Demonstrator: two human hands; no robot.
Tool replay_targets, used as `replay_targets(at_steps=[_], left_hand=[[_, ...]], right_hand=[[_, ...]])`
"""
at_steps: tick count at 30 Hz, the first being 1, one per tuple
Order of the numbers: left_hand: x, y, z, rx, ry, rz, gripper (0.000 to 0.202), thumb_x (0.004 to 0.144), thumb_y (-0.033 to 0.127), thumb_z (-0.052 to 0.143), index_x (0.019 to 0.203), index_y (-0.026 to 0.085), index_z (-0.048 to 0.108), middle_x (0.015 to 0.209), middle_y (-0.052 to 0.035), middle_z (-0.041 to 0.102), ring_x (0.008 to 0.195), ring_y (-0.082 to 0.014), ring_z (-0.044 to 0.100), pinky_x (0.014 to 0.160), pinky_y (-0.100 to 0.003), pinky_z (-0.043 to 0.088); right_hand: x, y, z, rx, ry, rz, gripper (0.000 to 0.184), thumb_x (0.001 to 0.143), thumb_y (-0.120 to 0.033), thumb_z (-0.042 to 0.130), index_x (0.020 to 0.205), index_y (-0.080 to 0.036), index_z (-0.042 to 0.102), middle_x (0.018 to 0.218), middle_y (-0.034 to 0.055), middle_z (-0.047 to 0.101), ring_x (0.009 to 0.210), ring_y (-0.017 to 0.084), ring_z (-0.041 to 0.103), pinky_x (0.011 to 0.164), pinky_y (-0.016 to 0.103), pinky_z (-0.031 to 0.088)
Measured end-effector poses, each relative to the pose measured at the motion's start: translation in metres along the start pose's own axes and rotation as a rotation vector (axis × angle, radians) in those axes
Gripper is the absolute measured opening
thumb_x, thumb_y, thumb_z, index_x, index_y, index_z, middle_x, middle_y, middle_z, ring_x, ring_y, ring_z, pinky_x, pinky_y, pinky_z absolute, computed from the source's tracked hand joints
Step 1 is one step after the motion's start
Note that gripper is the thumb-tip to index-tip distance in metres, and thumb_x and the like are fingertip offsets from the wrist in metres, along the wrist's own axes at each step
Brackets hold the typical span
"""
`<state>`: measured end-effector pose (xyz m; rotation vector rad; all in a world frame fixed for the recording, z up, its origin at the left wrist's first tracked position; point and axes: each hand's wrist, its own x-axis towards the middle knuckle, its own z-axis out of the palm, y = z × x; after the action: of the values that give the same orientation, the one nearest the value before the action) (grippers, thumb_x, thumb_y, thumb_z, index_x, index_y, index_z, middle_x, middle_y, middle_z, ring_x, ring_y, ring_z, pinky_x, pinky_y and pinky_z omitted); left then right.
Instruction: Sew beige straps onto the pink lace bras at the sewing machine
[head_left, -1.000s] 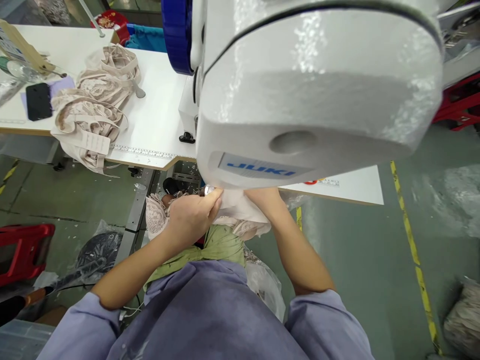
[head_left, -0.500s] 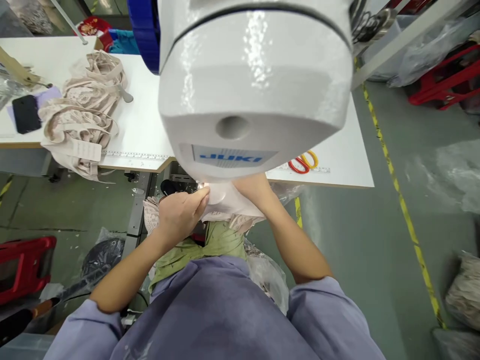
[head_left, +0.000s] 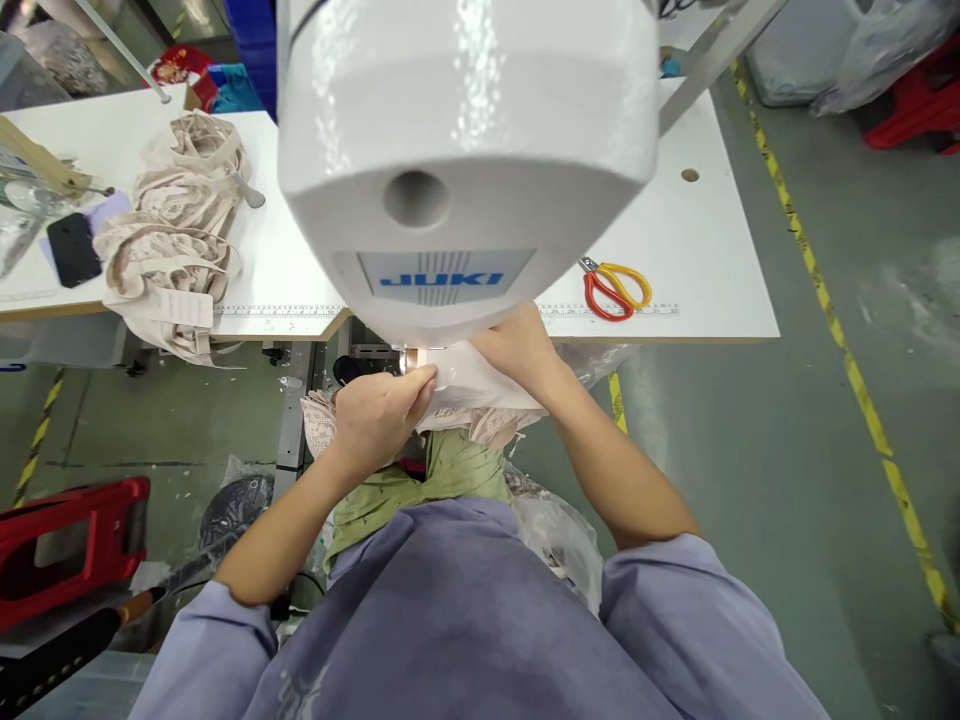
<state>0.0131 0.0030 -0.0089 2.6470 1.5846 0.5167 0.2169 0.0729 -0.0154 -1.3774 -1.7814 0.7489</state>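
A white JUKI sewing machine (head_left: 465, 130) fills the upper middle of the view, its head hiding the needle area. Under its lower edge lies a pale pink lace-trimmed garment (head_left: 491, 388), which hangs down over the lap. My left hand (head_left: 384, 415) is closed, thumb and fingers pinching the garment's left edge just in front of the lit needle area. To the right, my right hand (head_left: 521, 350) rests on the garment close under the machine head. Its fingertips are hidden by the machine, so their grip does not show.
Red-and-yellow-handled thread scissors (head_left: 616, 290) lie on the white table (head_left: 712, 280) at right. Beige lace garments (head_left: 176, 235) are heaped at left, beside a black phone (head_left: 73, 250). A printed ruler runs along the front edge. A red stool (head_left: 75, 540) stands at lower left.
The camera view has shifted, bringing more of the scissors into sight from behind the machine head. Both hands keep nearly the same place on the garment.
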Motion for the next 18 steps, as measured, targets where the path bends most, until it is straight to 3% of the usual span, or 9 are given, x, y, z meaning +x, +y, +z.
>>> replay_targets(at_steps=[9, 18], left_hand=[[0.008, 0.004, 0.002, 0.028, 0.243, 0.214, 0.026, 0.101, 0.028, 0.053, 0.092, 0.02, 0.076, 0.048, 0.0032, 0.059, 0.045, -0.0101, 0.051, 0.049, -0.027, 0.023], [0.002, 0.0, 0.004, 0.013, 0.271, 0.223, 0.021, 0.099, 0.025, 0.056, 0.095, 0.019, 0.076, 0.053, 0.0029, 0.065, 0.048, -0.0109, 0.057, 0.05, -0.027, 0.03]], right_hand=[[-0.001, 0.005, -0.006, -0.007, -0.02, -0.007, 0.016, 0.089, -0.03, 0.058, 0.088, -0.017, 0.068, 0.062, -0.0038, 0.056, 0.059, 0.012, 0.046, 0.061, 0.025, 0.032], [-0.004, 0.003, -0.011, 0.04, -0.006, 0.024, 0.015, 0.091, -0.032, 0.059, 0.084, -0.018, 0.063, 0.063, -0.0049, 0.052, 0.06, 0.011, 0.043, 0.063, 0.026, 0.03]])
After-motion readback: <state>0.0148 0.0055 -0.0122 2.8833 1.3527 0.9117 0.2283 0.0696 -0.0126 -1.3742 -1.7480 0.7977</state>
